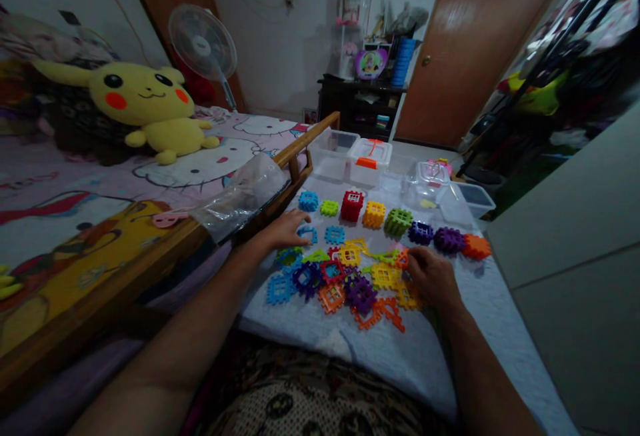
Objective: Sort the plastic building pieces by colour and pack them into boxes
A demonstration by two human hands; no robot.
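My left hand (287, 229) reaches over the far left of the table, fingers apart, its fingertips at a blue square interlocking piece (309, 235). A second blue square piece (335, 235) lies flat to the right of it. My right hand (434, 275) is closed at the right edge of a loose pile, its fingertips on an orange interlocking piece (402, 259); part of the grip is hidden. In the pile are a purple piece (361, 293), a yellow piece (385, 275), an orange window piece (332, 297) and several others, overlapping.
Behind the pile runs a row of stacked pieces: a blue stack (309, 201), a red stack (353, 206), a green stack (399, 221), a purple stack (449, 239) and others. Clear plastic boxes (330, 156) stand at the back. A wooden bed rail (285, 156) borders the left side.
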